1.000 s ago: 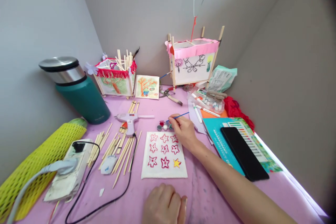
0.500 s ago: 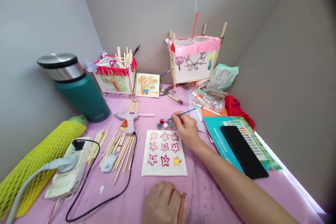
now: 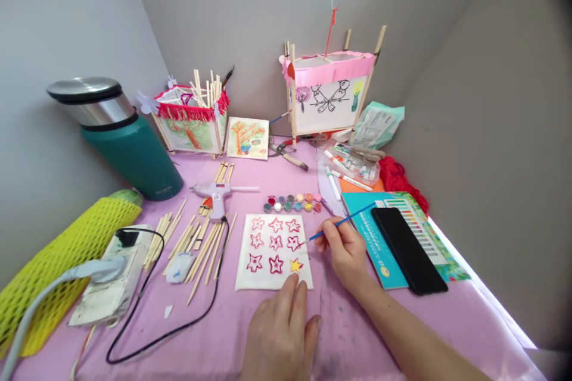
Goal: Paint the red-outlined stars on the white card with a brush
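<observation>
A white square panel (image 3: 243,277) with rows of red star outlines lies flat in front of me, its lower right star filled yellow. My right hand (image 3: 343,250) pinches a thin blue paintbrush (image 3: 353,215), whose tip is at the right-hand star of the middle row; whether it touches I cannot tell. My left hand (image 3: 279,327) lies with fingers stretched out, fingertips on the panel's lower edge just below the yellow star. Behind the panel sits a strip of small paint pots (image 3: 288,203) in several colours.
A hot glue gun (image 3: 218,195) and bamboo sticks (image 3: 208,256) lie left of the panel, its black cord looping forward. A teal tumbler (image 3: 129,152) and power strip (image 3: 109,283) stand further left. On the right, a black phone (image 3: 409,250) rests on a blue book (image 3: 379,256). Paper lanterns (image 3: 330,95) stand behind.
My right hand has moved from the paint pots toward me, bringing the brush tip to the panel. My left hand has reached forward and straightened its fingers onto the panel's edge.
</observation>
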The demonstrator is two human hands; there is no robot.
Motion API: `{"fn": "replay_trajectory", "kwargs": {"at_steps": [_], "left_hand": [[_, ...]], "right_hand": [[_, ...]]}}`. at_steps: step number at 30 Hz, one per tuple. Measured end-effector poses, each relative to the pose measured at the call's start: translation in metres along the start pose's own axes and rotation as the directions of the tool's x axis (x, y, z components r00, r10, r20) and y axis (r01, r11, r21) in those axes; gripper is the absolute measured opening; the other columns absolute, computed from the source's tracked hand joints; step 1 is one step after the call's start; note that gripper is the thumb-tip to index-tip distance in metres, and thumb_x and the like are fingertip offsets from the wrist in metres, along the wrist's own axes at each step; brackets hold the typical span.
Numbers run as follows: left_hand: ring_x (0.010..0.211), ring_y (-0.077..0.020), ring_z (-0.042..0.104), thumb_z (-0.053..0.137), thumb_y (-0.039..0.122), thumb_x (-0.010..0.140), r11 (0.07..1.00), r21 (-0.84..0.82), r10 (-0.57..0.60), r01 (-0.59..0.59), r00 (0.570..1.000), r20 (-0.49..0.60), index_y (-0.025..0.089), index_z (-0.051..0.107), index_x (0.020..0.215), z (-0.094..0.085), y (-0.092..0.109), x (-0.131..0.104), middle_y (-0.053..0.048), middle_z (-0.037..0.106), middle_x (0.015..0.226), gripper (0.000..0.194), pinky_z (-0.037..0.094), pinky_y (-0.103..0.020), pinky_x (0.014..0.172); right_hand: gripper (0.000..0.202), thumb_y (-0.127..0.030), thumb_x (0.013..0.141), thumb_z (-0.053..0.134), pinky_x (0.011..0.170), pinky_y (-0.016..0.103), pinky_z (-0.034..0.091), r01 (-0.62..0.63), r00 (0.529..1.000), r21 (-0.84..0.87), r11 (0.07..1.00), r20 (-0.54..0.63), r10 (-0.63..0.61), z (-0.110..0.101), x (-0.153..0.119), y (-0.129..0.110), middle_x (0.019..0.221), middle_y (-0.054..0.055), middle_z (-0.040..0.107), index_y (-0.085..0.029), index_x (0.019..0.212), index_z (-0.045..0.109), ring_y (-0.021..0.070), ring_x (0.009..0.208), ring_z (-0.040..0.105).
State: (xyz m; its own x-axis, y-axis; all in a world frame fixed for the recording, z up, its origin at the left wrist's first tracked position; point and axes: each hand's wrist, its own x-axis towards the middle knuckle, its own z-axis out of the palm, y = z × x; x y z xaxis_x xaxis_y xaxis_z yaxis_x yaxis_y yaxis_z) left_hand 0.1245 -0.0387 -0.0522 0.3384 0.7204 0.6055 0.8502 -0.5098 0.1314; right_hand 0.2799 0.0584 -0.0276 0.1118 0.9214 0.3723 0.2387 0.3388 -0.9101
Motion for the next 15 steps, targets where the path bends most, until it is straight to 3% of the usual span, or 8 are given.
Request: {"fn": "replay_trajectory", "kwargs": {"at_steps": [6, 15], "left_hand": [[0.082, -0.0201, 0.067, 0.043, 0.029, 0.090, 0.995, 0.096, -0.015, 0.011, 0.999, 0.039, 0.007, 0.059, 0.112, 0.004, 0.005, 0.010, -0.016, 0.063, 0.117, 0.035, 0.054, -0.031, 0.061], [0.085, -0.0202, 0.067, 0.040, 0.029, 0.091, 0.994, 0.110, -0.031, 0.025, 0.998, 0.059, 0.007, 0.060, 0.110, 0.005, 0.007, 0.013, -0.016, 0.065, 0.114, 0.035, 0.054, -0.031, 0.064]], "right_hand": [[0.022, -0.028, 0.093, 0.047, 0.045, 0.020, 0.043, 0.072, 0.993, -0.129, 0.989, 0.106, -0.059, 0.002, -0.003, 0.003, 0.057, -0.003, 0.060, -0.020, 0.074, 0.055, 0.0098, 0.045, 0.055], [0.023, -0.027, 0.092, 0.046, 0.049, 0.024, 0.042, 0.190, 0.970, -0.248, 0.950, 0.200, -0.142, 0.002, -0.005, 0.005, 0.055, -0.001, 0.061, -0.020, 0.072, 0.055, 0.0125, 0.050, 0.058]]}}
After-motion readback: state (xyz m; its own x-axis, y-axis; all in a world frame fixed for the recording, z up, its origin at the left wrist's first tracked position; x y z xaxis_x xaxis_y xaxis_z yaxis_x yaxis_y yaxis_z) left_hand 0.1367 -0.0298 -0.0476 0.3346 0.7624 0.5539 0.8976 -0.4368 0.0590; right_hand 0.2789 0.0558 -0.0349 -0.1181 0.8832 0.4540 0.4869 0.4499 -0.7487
